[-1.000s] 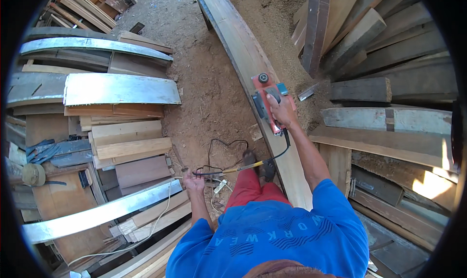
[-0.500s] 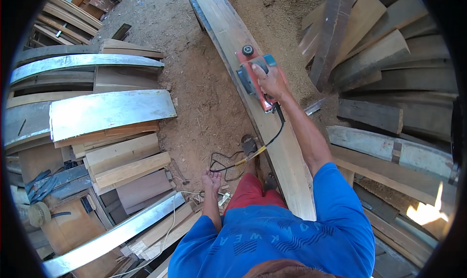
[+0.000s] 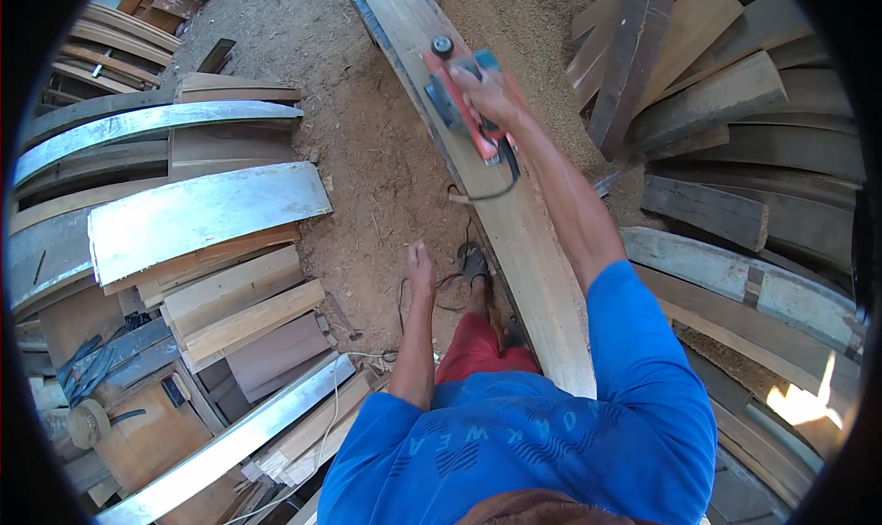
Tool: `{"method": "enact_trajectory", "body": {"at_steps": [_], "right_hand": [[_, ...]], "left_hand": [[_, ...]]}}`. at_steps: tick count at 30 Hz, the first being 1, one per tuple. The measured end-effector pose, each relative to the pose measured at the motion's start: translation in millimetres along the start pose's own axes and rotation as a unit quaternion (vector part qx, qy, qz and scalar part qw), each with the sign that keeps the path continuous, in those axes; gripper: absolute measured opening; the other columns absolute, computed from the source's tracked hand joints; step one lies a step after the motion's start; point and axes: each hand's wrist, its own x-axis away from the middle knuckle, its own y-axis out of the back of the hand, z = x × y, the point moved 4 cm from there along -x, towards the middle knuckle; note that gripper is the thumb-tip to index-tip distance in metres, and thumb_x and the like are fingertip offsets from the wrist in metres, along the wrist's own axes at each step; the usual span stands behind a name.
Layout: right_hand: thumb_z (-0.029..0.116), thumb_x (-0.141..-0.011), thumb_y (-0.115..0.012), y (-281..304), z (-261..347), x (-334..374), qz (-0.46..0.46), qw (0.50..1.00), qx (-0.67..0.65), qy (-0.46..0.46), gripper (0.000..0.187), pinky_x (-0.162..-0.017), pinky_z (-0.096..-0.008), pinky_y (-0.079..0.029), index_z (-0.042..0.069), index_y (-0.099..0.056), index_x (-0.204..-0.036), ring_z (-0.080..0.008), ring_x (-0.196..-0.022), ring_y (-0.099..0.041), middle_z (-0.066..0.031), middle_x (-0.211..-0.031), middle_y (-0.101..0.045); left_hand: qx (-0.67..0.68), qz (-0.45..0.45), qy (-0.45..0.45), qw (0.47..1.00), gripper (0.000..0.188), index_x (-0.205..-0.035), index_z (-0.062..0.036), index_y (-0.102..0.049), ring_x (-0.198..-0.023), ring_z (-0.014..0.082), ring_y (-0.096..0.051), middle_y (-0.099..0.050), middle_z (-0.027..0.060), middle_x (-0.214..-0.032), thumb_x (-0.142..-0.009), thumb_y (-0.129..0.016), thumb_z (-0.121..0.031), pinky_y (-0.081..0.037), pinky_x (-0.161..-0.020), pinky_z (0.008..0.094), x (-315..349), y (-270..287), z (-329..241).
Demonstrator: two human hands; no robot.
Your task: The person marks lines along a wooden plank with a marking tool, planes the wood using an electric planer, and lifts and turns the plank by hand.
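Electric planer (image 3: 447, 104): located on the upper face of a long plank (image 3: 528, 259), toward the end farther from the operator. From where I stand, its body lies roughly lengthwise along the wood, front knob pointing away — an alignment that, I judge, keeps the tool running with the board's length.

Right hand (image 3: 489, 95): wrapped around the planer's top handle, fingers closed, arm stretched well forward. This hold probably lets one hand both press and steer the tool.

Left hand (image 3: 421, 266): held out over the ground, apart from both planer and plank. No object shows in it; I cannot tell whether the fingers are loose or pinching something thin.

Power cord (image 3: 507, 180): leaves the rear of the planer, bends leftward across the plank and drops over its left edge. Further dark loops lie near the left hand and the sandalled foot (image 3: 474, 263). Routing it to this side likely keeps slack behind the tool — clear of the underside.

Surroundings: stacked boards (image 3: 248, 277) at left and leaning timbers (image 3: 698, 56) at right flank the plank.
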Motion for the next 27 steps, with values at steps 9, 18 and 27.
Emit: {"method": "enact_trajectory", "body": {"at_steps": [9,18,27], "right_hand": [[0.033,-0.094,-0.061,48,-95,314,0.006,0.994,0.088,-0.061,0.051,-0.068,-0.0394,-0.052,0.0,-0.053,-0.131,-0.0248,-0.07,-0.066,-0.0153,-0.077,-0.065],[0.04,-0.093,-0.063,57,-113,324,-0.046,0.992,0.1,-0.061,0.049,-0.063,-0.039,-0.05,-0.003,-0.059,-0.115,-0.024,-0.064,-0.062,-0.0133,-0.07,-0.061],[0.05,-0.095,-0.058,38,-43,103,-0.052,0.99,0.118,0.062,0.054,-0.076,-0.0424,-0.052,-0.001,-0.066,-0.113,-0.0317,-0.081,-0.069,-0.0228,-0.083,-0.068]], "left_hand": [[0.112,0.119,-0.063,0.985,0.057,-0.155,-0.0026,-0.032,-0.123,0.0233,-0.051,-0.052,0.0144,-0.142,-0.108,-0.036,-0.034,-0.04,-0.105,0.0322,-3,-103,-134],[-0.014,0.152,-0.163,0.975,0.055,-0.158,-0.0039,-0.022,-0.131,0.0241,-0.053,-0.052,0.0174,-0.147,-0.108,-0.036,-0.025,-0.039,-0.108,0.0305,18,-117,-165],[-0.066,0.146,-0.137,0.978,0.055,-0.159,-0.0094,-0.022,-0.129,0.0242,-0.055,-0.055,0.019,-0.144,-0.109,-0.036,-0.028,-0.042,-0.106,0.0313,8,-113,-139]]}}
